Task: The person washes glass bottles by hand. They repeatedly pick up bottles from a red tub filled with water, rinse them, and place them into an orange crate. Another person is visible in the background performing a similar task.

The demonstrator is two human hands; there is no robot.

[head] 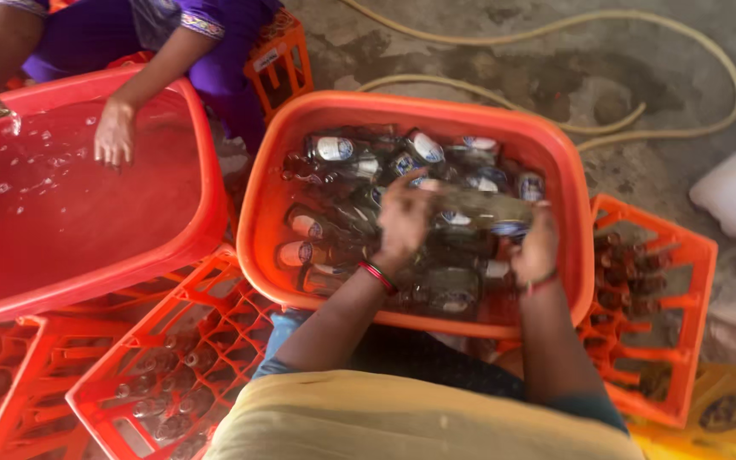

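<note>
Both hands hold one glass bottle [479,207] lying sideways over the orange tub [283,162]: the left hand [404,223] curls its fingers round one end, the right hand [538,247] grips the other. Beneath it, more labelled bottles [334,150] soak in water. Orange crates [683,281] flank the tub; another person's hand [114,132] rests in a red tub [202,153].

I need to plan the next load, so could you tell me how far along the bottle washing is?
Done: the crates at left and right already hold upright bottles. In hand: the left hand and right hand hold one bottle over the tub. Left: many labelled bottles still lie in the tub's water, and the right crate has empty cells.
</note>
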